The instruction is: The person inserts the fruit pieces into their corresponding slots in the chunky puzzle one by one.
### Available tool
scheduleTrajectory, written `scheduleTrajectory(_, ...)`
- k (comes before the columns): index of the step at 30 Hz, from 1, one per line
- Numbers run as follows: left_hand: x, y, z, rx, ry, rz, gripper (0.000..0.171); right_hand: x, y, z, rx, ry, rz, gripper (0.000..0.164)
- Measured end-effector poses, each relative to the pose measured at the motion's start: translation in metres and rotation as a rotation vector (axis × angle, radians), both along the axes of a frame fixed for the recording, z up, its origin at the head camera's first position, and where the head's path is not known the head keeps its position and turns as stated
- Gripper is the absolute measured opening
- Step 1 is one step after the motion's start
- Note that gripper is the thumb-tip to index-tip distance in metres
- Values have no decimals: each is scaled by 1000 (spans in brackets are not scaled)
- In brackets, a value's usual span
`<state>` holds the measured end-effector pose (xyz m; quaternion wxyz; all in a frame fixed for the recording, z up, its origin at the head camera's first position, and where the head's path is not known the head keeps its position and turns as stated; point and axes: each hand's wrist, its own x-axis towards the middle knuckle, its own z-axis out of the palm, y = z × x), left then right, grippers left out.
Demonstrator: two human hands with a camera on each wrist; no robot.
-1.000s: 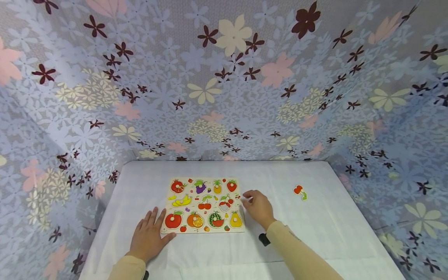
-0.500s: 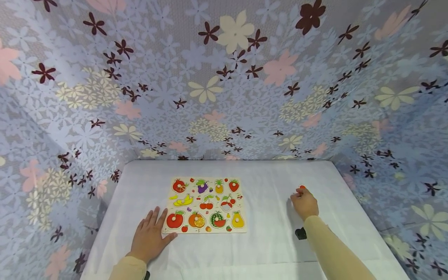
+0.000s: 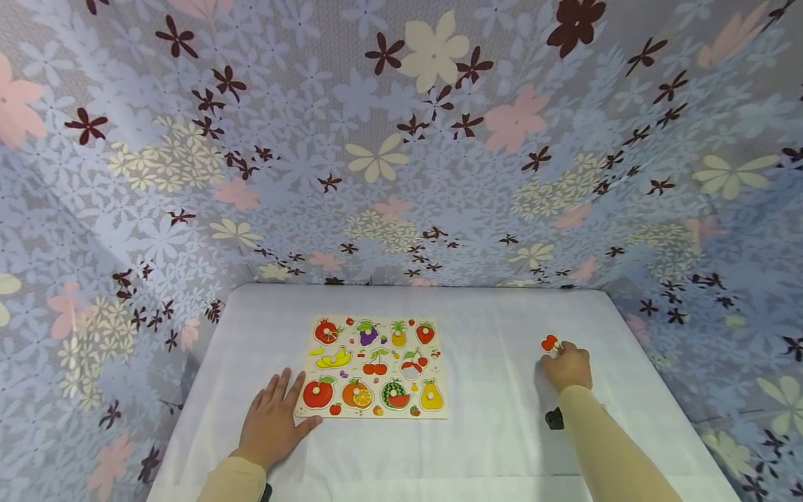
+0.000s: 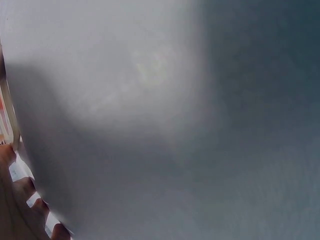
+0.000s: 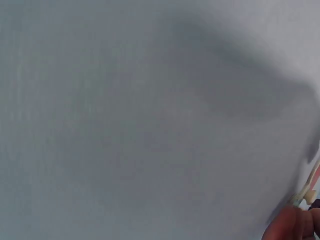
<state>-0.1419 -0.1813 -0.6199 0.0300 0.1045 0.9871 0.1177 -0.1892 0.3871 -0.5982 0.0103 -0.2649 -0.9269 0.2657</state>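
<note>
My right hand [image 3: 567, 367] pinches a small wooden puzzle piece [image 3: 549, 343] with a cherry picture at the right of the table. In the right wrist view the piece [image 5: 311, 181] stands tilted at my fingertips. My left hand [image 3: 268, 423] lies flat with fingers spread at the left edge of a fruit puzzle board [image 3: 376, 413], its thumb along the lower left corner. Knobbed fruit pieces fill most of the board, among them a watermelon [image 3: 395, 395] and a pear [image 3: 431, 396]. A cherry-shaped spot [image 3: 412, 367] in the middle row has a pale patch.
The board lies on a white-covered table [image 3: 489, 446]. Flower-patterned fabric [image 3: 389, 139] hangs behind the table and along both sides. A dark wrist device [image 3: 555, 419] shows beside my right sleeve.
My right hand has moved from the board's right edge across to the cherry piece, taken hold of it and turned it. My left hand stays at the board.
</note>
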Motion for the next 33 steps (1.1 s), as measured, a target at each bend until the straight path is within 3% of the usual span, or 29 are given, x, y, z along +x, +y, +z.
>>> scheduleTrajectory(5, 0, 1, 1, -15, -4, -5, 97, 2, 1, 2, -7, -51, -25, 65)
scheduleTrajectory(9, 1, 2, 5, -8, 1, -2, 97, 0, 1, 1, -7, -45, 1, 59)
scheduleTrajectory(19, 3, 2, 10, -11, 0, -4, 95, -10, -15, -14, 24, 123, 190, 34)
scheduleTrajectory(26, 2, 2, 8, -16, -11, -3, 96, -13, -28, -24, 17, 131, 162, 24)
scheduleTrajectory(33, 2, 2, 8, 5, 12, -13, 94, -13, -35, -17, 57, 108, 190, 29)
